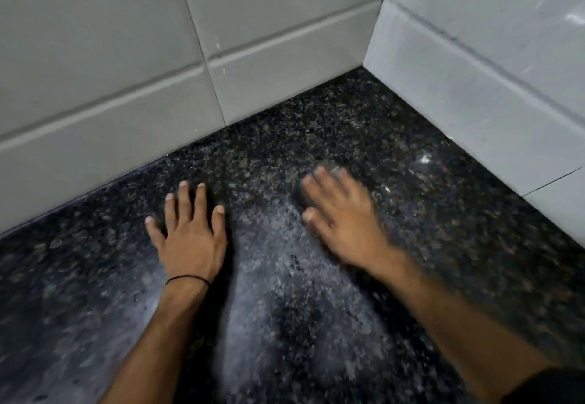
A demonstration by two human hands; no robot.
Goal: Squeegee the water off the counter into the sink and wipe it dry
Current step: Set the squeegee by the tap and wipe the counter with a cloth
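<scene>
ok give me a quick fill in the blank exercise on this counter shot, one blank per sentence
1. The left hand lies flat, fingers spread, on the speckled dark ____.
2. A thin black band circles the ____ wrist.
3. The hand that shows motion blur is the ____ one.
4. Behind the hands, pale wall tiles meet in a ____.

Missing words: counter; left; right; corner
</scene>
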